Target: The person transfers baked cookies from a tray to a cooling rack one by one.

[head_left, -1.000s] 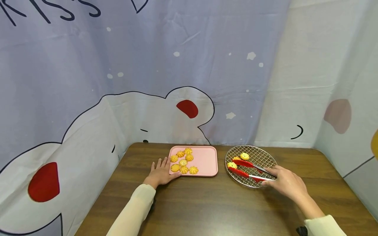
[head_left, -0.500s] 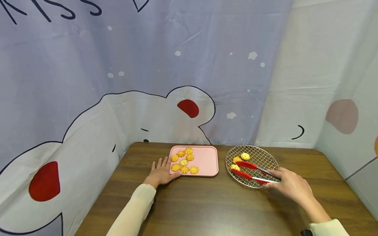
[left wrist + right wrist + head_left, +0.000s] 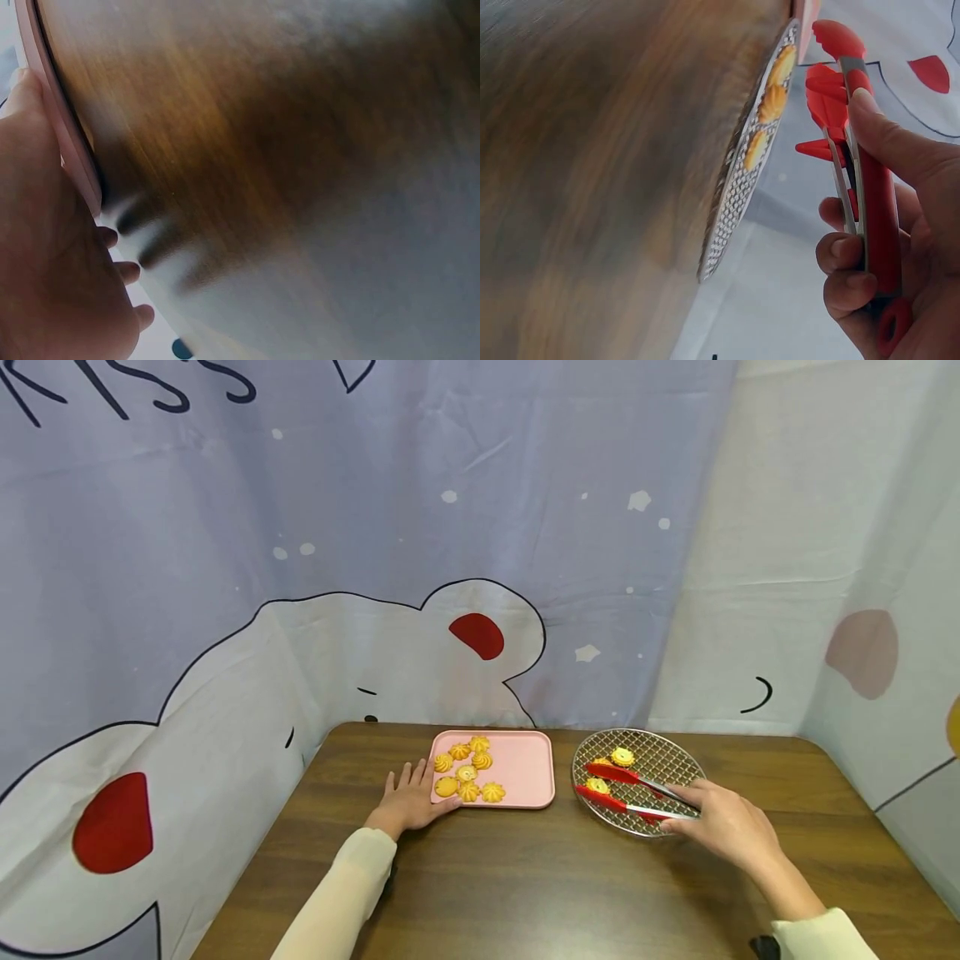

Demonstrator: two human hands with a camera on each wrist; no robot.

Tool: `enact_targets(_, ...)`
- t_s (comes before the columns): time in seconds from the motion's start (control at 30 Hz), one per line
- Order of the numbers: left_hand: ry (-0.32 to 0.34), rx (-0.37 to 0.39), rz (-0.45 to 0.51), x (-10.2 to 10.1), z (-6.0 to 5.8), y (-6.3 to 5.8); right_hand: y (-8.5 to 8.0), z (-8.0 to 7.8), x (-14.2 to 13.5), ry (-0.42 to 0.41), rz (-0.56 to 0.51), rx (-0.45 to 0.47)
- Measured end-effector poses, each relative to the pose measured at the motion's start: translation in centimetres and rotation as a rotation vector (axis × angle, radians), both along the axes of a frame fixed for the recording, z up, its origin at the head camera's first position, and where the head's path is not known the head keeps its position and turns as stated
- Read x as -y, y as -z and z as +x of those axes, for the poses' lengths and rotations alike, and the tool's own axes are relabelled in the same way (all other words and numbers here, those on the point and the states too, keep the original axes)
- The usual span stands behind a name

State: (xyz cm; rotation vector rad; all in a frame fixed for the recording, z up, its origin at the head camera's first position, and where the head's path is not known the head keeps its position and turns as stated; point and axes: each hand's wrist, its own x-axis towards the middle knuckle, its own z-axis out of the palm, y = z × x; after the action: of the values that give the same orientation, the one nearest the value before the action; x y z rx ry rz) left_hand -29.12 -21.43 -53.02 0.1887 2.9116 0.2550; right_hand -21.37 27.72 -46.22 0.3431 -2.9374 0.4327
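Observation:
My right hand (image 3: 731, 827) grips a pair of tongs (image 3: 877, 202) with red tips and metal arms. Its parted tips lie over a round wire rack (image 3: 671, 760), one on each side of a yellow cookie (image 3: 597, 786) in the head view. A second cookie (image 3: 622, 757) sits farther back, and a third, partly hidden by the upper tip, lies between them. In the right wrist view the tongs hang above the cookies (image 3: 772, 103). My left hand (image 3: 408, 799) rests against the left end of a pink tray (image 3: 528, 768), fingers straight, thumb along its near edge.
Several piped cookies (image 3: 467, 773) lie on the tray's left half. Tray and rack stand side by side near the back edge of the brown wooden table (image 3: 510, 877). A printed curtain (image 3: 375, 527) hangs right behind the table.
The tongs shifted slightly right, then back left, with their tips still parted. The nearest cookie on the rack lies a little farther right than a second ago. My left hand stays put.

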Motion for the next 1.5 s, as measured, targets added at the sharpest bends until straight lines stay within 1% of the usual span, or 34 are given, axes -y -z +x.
enact_targets(0.1, -0.003, -0.009, 0.004, 0.2, -0.2, 0.4, -0.2, -0.3, 0.9, -0.015, -0.002, -0.006)
enact_targets(0.27, -0.007, -0.003, -0.005, 0.5, -0.7, 1.3, -0.1, -0.7, 2.2, -0.047, 0.008, -0.011)
enact_targets(0.4, -0.006, -0.010, 0.002, 0.7, -1.0, 1.7, 0.0, -1.0, 3.2, -0.064, 0.011, -0.012)
enact_targets(0.47, -0.006, -0.015, 0.007, 0.7, -0.9, 1.7, 0.0, -1.2, 3.8, -0.071, 0.008, -0.016)
enact_targets(0.57, -0.008, -0.011, 0.006, 0.5, -0.7, 1.2, -0.1, -1.5, 4.6, -0.084, 0.005, -0.036)
enact_targets(0.7, -0.009, -0.010, 0.003, 0.0, 0.2, -0.1, 0.0, -2.3, 5.8, -0.102, -0.002, -0.050)
enact_targets(0.8, -0.009, -0.011, 0.001, -0.1, 0.4, -0.5, 0.0, -2.8, 6.7, -0.113, -0.007, -0.044)
enact_targets(0.93, -0.014, 0.008, 0.000, 0.0, 0.1, 0.0, 0.0, -3.4, 8.0, -0.130, -0.015, -0.035)
enact_targets(1.07, -0.015, 0.003, -0.001, 0.2, -0.2, 0.6, 0.1, -4.1, 9.2, -0.150, -0.023, -0.032)
enact_targets(1.13, -0.011, -0.014, 0.013, 0.1, -0.1, 0.6, 0.2, -4.5, 9.7, -0.154, -0.024, -0.029)
enact_targets(1.3, -0.009, -0.007, 0.021, 0.1, 0.1, 0.2, 0.6, -5.5, 10.7, -0.170, -0.019, -0.027)
enact_targets(1.5, -0.016, -0.004, 0.006, 0.0, 0.2, 0.0, 1.1, -6.6, 11.5, -0.160, -0.023, -0.010)
